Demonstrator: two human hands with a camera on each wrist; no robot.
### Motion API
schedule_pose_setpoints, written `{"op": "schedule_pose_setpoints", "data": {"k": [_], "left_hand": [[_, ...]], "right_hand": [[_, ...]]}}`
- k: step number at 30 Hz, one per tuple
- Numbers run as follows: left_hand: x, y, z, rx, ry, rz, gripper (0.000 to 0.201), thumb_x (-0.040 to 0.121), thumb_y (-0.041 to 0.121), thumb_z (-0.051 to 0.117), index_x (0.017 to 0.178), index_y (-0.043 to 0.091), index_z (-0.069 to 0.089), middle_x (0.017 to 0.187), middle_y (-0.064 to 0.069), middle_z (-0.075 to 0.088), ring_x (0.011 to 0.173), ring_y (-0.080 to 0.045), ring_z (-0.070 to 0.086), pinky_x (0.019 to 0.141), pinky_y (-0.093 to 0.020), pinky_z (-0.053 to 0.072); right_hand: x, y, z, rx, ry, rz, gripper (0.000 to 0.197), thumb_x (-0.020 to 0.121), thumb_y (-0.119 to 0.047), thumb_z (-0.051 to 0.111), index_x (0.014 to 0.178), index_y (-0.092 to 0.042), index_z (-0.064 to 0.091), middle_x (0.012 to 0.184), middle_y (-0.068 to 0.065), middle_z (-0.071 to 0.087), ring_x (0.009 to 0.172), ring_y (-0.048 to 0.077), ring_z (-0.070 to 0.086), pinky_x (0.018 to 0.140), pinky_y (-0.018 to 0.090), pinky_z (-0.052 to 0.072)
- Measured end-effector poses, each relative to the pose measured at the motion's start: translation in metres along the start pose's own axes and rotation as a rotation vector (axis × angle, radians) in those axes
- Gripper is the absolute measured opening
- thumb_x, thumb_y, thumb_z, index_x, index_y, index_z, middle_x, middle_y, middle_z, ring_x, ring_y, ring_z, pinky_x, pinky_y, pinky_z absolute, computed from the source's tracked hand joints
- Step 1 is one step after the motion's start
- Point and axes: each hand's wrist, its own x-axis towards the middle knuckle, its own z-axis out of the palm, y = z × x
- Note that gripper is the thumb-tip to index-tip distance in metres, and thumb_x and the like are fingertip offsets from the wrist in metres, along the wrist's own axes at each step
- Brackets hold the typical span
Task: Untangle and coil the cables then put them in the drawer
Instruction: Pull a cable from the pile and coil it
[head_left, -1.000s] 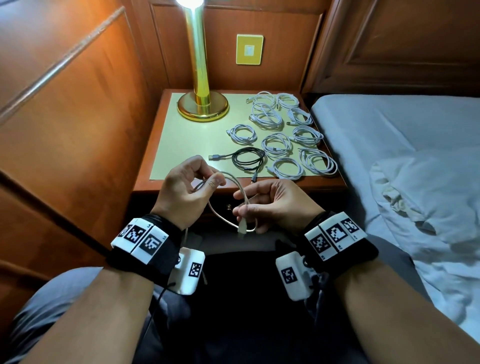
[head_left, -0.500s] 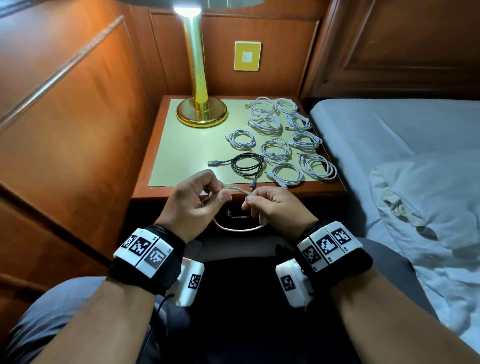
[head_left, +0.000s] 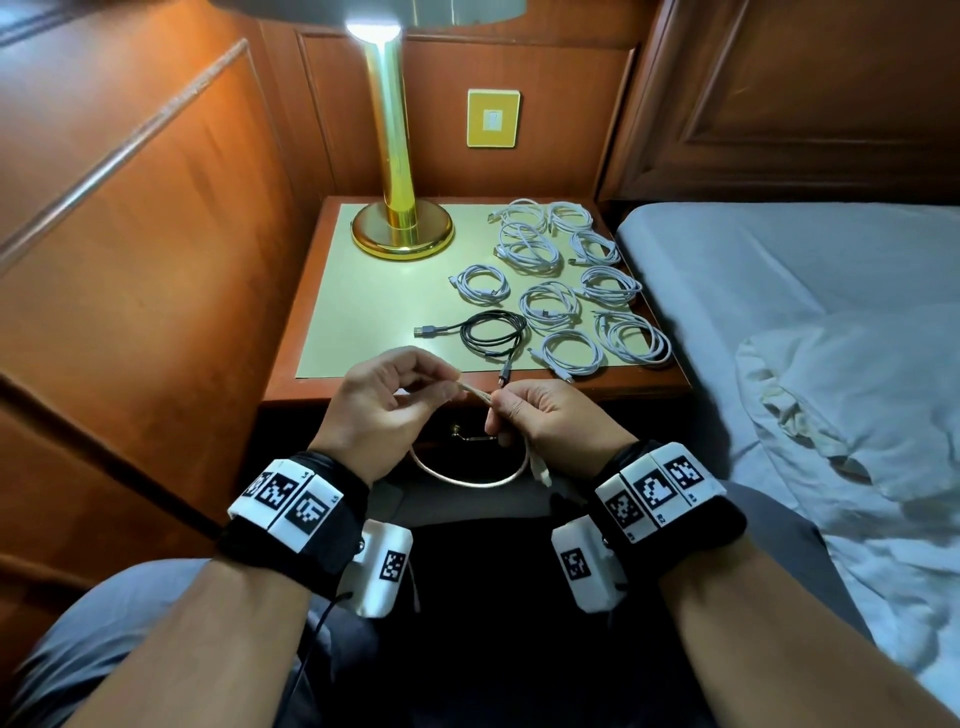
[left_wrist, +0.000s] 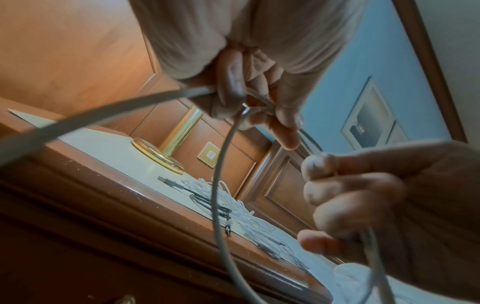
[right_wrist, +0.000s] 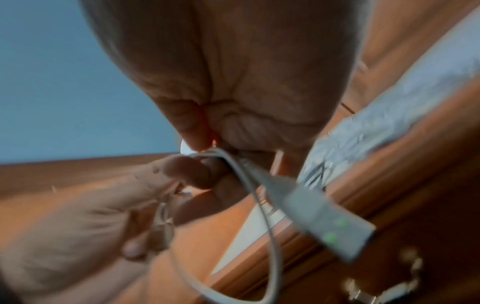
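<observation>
Two hands work a pale cable in front of a bedside surface strewn with coiled leads.

The left hand (head_left: 387, 400) and right hand (head_left: 545, 415) each pinch the cable (head_left: 470, 480) in a clenched grip; its smooth round loop sags between the wrists, partly hidden behind them, and a flat plug (right_wrist: 322, 214) hangs blurred below the right hand. The drawer (head_left: 470, 434) lies in shadow beneath, only its metal handle clear. On the matte green-topped surface (head_left: 384, 312) lie white coils (head_left: 550, 304) and one black cable (head_left: 493, 332), beside a polished brass lamp (head_left: 400, 208) whose shade is cut off at the frame's top. Wood panelling stands left, a rumpled bed (head_left: 805, 338) right.
</observation>
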Motion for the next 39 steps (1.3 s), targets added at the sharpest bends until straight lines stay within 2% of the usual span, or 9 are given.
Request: {"op": "schedule_pose_setpoints", "data": {"k": [3,8,14,21,25,28,33,36,39], "left_hand": [[-0.001,0.004,0.003,0.042,-0.040,0.034,0.013,0.087,0.000,0.073,0.090,0.012,0.075,0.087,0.000,0.077,0.085,-0.012,0.073,0.082,-0.023,0.055],[0.001,0.008,-0.005,0.094,-0.012,0.105,0.011,0.087,0.011,0.076,0.096,0.016,0.076,0.095,0.001,0.076,0.090,-0.018,0.071,0.085,-0.025,0.055],[0.015,-0.006,-0.048,0.249,0.206,0.008,0.021,0.087,0.019,0.077,0.094,0.039,0.077,0.079,0.021,0.071,0.067,-0.021,0.056,0.069,-0.029,0.050],[0.004,0.008,-0.023,0.273,0.089,0.138,0.026,0.088,0.017,0.074,0.112,0.027,0.072,0.091,0.018,0.070,0.081,0.001,0.059,0.076,-0.017,0.047],[0.006,0.004,-0.023,0.493,0.083,0.360,0.032,0.099,0.011,0.058,0.128,0.018,0.068,0.086,0.001,0.065,0.078,-0.016,0.062,0.077,-0.019,0.050],[0.007,-0.008,-0.024,0.698,0.089,0.396,0.028,0.094,0.003,0.064,0.119,0.012,0.074,0.085,-0.001,0.063,0.070,-0.018,0.058,0.070,-0.025,0.050],[0.003,-0.017,-0.009,0.906,-0.076,0.050,0.010,0.087,0.016,0.073,0.088,0.022,0.081,0.089,0.005,0.064,0.082,-0.023,0.066,0.079,-0.033,0.054],[-0.006,-0.011,0.011,0.706,-0.346,0.146,0.008,0.080,0.023,0.084,0.087,0.023,0.082,0.085,0.012,0.068,0.078,-0.009,0.068,0.078,-0.025,0.054],[-0.010,0.000,0.018,0.416,-0.321,0.227,0.012,0.072,0.018,0.090,0.078,0.023,0.082,0.077,0.014,0.070,0.071,-0.003,0.067,0.071,-0.018,0.052]], "right_hand": [[-0.004,-0.007,0.006,0.512,-0.123,0.134,0.029,0.105,-0.015,0.039,0.086,-0.005,0.058,0.051,0.002,0.047,0.051,0.024,0.054,0.069,0.038,0.049],[-0.006,-0.016,-0.009,0.822,-0.225,0.138,0.028,0.106,-0.024,0.035,0.086,-0.014,0.052,0.047,-0.007,0.026,0.033,0.006,0.022,0.037,0.018,0.031],[0.000,-0.004,-0.058,1.164,0.249,-0.012,0.033,0.107,-0.032,0.036,0.077,-0.024,0.048,0.046,-0.008,0.026,0.035,0.003,0.022,0.035,0.018,0.021],[-0.002,0.004,-0.058,1.125,0.336,0.029,0.032,0.106,-0.036,0.037,0.079,-0.023,0.049,0.053,-0.009,0.026,0.040,0.005,0.022,0.037,0.018,0.020],[-0.001,0.004,-0.052,1.063,0.302,0.034,0.030,0.106,-0.034,0.037,0.081,-0.021,0.046,0.051,-0.009,0.026,0.038,0.005,0.023,0.035,0.016,0.020],[-0.001,0.003,-0.049,0.992,0.288,0.009,0.030,0.107,-0.031,0.037,0.080,-0.020,0.045,0.050,-0.008,0.027,0.038,0.006,0.022,0.036,0.016,0.017],[-0.001,0.005,-0.032,0.483,0.254,-0.074,0.027,0.108,-0.020,0.037,0.085,-0.014,0.049,0.055,-0.005,0.041,0.047,0.013,0.038,0.044,0.025,0.030],[0.002,0.004,-0.016,0.282,0.264,-0.143,0.026,0.107,-0.019,0.039,0.086,-0.012,0.052,0.072,0.008,0.063,0.068,0.023,0.064,0.060,0.037,0.055],[0.009,0.007,-0.007,0.101,0.217,-0.118,0.029,0.105,-0.027,0.041,0.082,-0.018,0.056,0.084,0.008,0.074,0.086,0.025,0.070,0.083,0.040,0.057]]}}
